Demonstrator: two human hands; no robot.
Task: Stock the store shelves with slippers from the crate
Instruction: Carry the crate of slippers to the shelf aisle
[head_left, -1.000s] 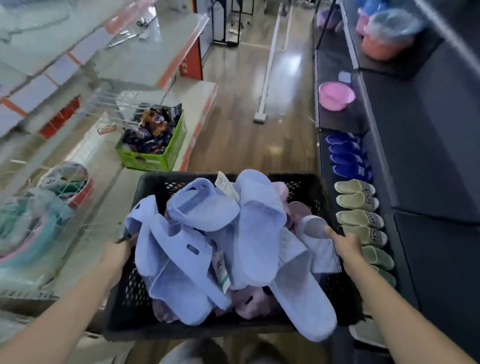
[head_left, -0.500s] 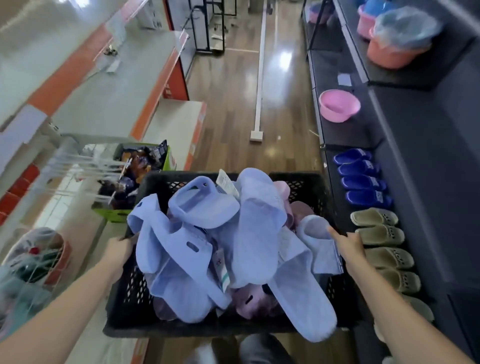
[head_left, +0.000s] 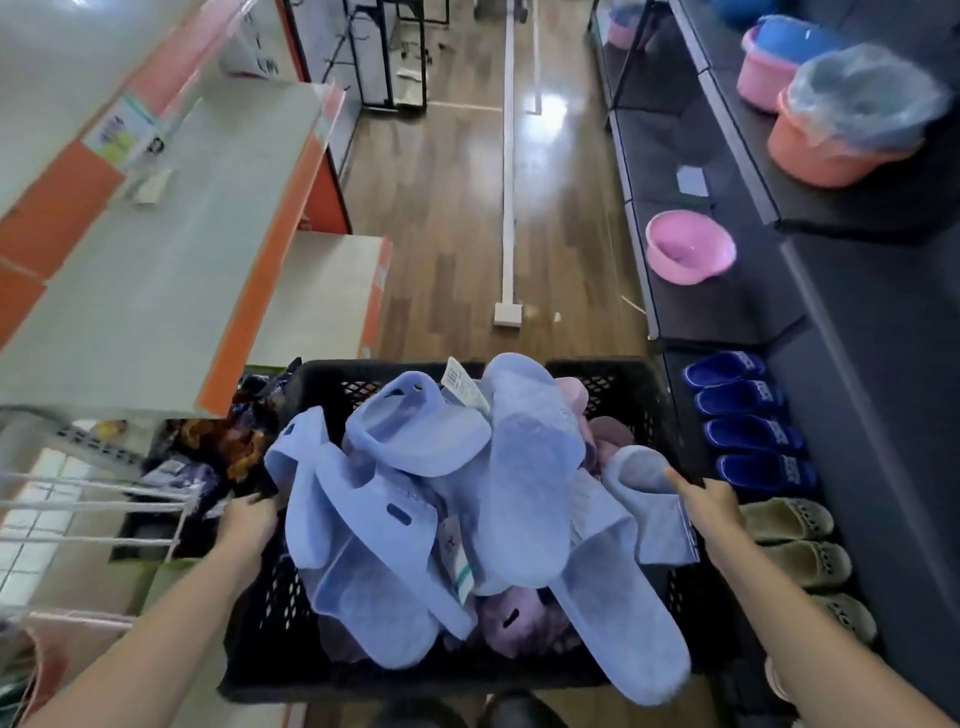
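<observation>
Pale shelves with orange edges (head_left: 156, 270) stand at the left. The left hand (head_left: 248, 522) grips the left rim of the black crate (head_left: 270, 613), fingers curled over it. The crate hangs in the aisle, heaped with light blue slippers (head_left: 519, 467) over pink slippers (head_left: 511, 623). The right hand (head_left: 709, 506) holds the right rim, thumb stretched onto a slipper, other fingers hidden. On the dark shelving (head_left: 727, 306) at the right lie dark blue slippers (head_left: 748, 421) and, nearer, beige slippers (head_left: 789, 519).

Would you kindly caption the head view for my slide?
Left hand and right hand grip a black crate heaped with light-blue slippers between store shelves.
</observation>
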